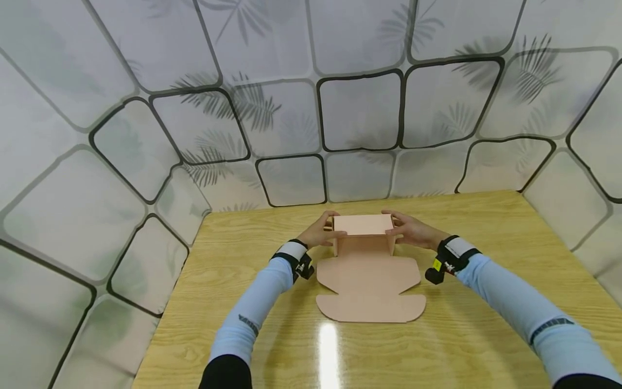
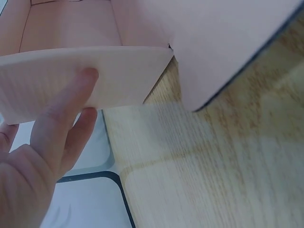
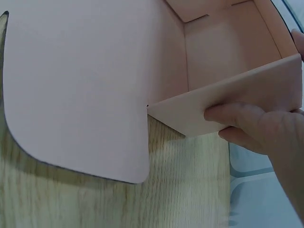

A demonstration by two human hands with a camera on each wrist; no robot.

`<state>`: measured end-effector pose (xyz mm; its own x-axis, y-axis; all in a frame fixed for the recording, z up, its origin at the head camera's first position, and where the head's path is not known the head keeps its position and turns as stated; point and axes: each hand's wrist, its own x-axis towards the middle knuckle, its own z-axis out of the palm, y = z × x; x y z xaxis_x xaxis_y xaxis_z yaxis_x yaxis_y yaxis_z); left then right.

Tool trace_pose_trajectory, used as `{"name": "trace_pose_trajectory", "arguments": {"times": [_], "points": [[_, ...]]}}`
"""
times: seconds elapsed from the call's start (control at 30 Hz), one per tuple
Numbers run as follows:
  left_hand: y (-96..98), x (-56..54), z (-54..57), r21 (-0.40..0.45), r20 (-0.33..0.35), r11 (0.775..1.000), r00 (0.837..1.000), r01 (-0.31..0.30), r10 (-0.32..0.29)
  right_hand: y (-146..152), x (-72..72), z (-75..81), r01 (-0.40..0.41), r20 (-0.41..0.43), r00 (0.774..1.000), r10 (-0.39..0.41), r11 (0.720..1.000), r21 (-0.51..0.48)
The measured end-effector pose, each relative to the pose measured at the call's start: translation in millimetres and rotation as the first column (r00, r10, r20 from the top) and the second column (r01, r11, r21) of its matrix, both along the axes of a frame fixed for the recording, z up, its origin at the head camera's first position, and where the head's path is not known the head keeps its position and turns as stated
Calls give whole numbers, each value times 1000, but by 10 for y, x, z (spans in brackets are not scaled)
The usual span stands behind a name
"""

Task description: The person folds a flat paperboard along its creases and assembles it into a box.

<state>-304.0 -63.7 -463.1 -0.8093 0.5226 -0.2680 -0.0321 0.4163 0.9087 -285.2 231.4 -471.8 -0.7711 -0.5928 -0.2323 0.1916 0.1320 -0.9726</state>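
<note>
A partly folded cardboard box (image 1: 367, 275), pinkish tan, stands on the table with its flat lid panel and rounded flaps spread toward me. At its far end, side walls are upright and a pale panel (image 1: 364, 224) lies across the top. My left hand (image 1: 318, 231) grips the left end, thumb at the front corner and fingers farther back. In the left wrist view, that hand (image 2: 40, 152) lies against the outer side wall (image 2: 128, 71). My right hand (image 1: 413, 231) holds the right end likewise. The right wrist view shows its fingers (image 3: 237, 114) against the other side wall (image 3: 190, 114).
The wood-grain table (image 1: 243, 243) extends on both sides of the box and in front of it. Behind its far edge rises a pale wall covering (image 1: 359, 113) with dark outlines and leaf prints. A bright reflection crosses the table's front.
</note>
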Motion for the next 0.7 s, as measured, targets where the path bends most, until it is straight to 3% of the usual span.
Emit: {"name": "trace_pose_trajectory", "arguments": {"times": [0.27,0.33,0.4,0.47,0.53,0.6,0.7], "points": [[-5,24,-14,3,-8,1000,1000,8,-8,-7,27,74,-22,-35,999,24,999,46],[-3,19,-8,-7,-7,1000,1000,13,-13,-27,24,120,-25,-108,994,36,994,102],[0,11,2,-21,-4,1000,1000,17,-17,-64,19,183,-11,-221,974,55,981,195],[3,-1,14,-38,-3,999,1000,22,-22,-128,17,261,17,-354,930,103,948,319],[7,-15,33,-59,1,998,1000,22,-21,-227,15,338,50,-476,856,201,885,463],[9,-30,55,-81,1,996,1000,28,-28,-353,27,410,109,-564,761,320,794,597],[10,-38,101,-117,-6,992,999,39,-40,-530,34,497,165,-636,615,466,713,682]]}}
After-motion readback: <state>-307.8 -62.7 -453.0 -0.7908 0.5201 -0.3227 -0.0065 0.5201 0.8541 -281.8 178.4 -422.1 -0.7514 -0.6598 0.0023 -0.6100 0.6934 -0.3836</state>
